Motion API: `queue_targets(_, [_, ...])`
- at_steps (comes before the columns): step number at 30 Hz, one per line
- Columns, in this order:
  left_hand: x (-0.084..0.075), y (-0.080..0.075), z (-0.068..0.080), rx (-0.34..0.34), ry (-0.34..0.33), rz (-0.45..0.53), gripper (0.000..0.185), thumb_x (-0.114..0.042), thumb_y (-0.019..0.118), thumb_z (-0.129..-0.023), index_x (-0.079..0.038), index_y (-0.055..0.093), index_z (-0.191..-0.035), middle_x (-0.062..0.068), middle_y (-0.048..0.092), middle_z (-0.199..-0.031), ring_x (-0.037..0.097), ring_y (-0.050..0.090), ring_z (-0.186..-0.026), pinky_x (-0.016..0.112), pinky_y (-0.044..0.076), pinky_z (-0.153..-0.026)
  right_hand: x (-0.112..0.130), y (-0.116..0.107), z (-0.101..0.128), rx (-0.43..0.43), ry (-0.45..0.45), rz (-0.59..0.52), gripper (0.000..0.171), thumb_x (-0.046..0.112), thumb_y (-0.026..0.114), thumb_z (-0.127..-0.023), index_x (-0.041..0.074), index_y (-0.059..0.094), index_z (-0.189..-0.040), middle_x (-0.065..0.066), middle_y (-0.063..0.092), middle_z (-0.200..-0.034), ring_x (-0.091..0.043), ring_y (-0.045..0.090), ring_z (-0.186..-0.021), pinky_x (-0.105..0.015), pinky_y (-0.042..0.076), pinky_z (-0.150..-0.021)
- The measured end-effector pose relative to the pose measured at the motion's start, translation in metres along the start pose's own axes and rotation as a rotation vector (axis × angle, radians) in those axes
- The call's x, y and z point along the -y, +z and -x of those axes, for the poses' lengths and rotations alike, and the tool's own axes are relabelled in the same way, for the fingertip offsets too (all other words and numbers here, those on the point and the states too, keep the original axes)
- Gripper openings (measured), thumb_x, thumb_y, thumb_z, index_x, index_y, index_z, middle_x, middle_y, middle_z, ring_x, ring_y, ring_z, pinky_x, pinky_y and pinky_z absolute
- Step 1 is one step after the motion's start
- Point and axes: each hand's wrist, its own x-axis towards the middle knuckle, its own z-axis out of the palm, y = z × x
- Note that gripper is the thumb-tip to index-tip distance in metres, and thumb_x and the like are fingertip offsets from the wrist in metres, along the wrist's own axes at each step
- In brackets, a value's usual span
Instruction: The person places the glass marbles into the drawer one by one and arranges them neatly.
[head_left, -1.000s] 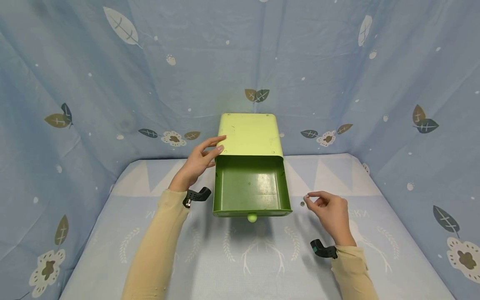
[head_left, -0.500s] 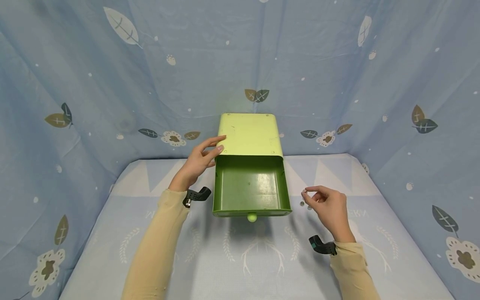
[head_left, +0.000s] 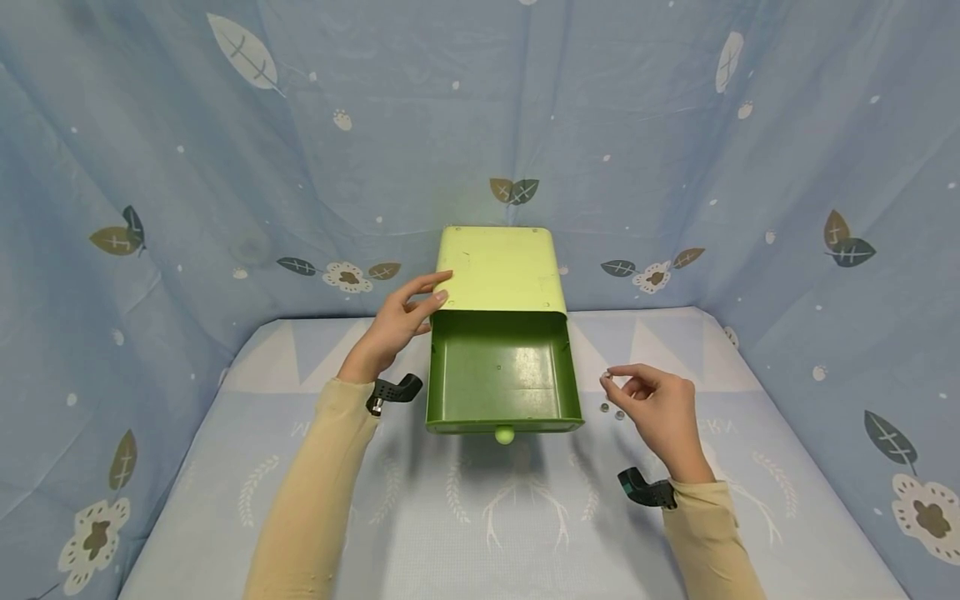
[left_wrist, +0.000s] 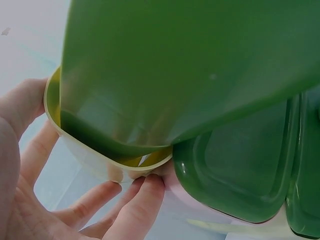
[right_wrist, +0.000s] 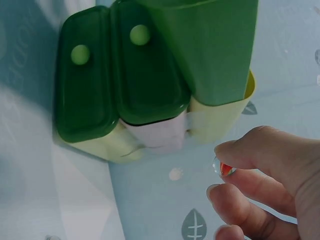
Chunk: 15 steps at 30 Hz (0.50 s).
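Note:
A three-tier mini drawer cabinet [head_left: 501, 268] stands on the table with its dark green top drawer [head_left: 498, 367] pulled out; its inside shows bare. My left hand [head_left: 393, 327] touches the cabinet's upper left corner, its fingers spread over the top and side of the casing. To the right of the drawer, my right hand [head_left: 660, 412] pinches a clear glass marble [right_wrist: 223, 167] with an orange-red core between thumb and index finger, raised above the table. Two small marbles, one [head_left: 604, 407] left of the other [head_left: 619, 414], lie on the table beneath that hand.
Two lower green drawers, the middle [right_wrist: 150, 75] and the bottom [right_wrist: 84, 80], are pushed in, each with a round light green knob. A blue patterned curtain [head_left: 390, 125] hangs close behind the cabinet and along both sides of the table [head_left: 450, 550].
My right hand has lifted a little and shifted slightly left with the marble, uncovering a second marble on the table. My left hand and the drawer have stayed put.

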Motion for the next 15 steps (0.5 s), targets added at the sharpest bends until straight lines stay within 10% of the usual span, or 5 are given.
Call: queue_targets(15, [-0.002,0.000,0.001,-0.002,-0.003,0.000,0.052,-0.051,0.066,-0.110,-0.040,0.056,-0.160,0.008,0.036,-0.164,0.031,0.048,-0.147,0.062,0.043,-0.121,0.024,-0.009,-0.010,-0.025,-0.099,-0.016,0.012,0.011,0.089,-0.095,0.010,0.088,-0.107,0.007,0.068,-0.068,-0.011,0.057,-0.055,-0.021,0.044,-0.051])
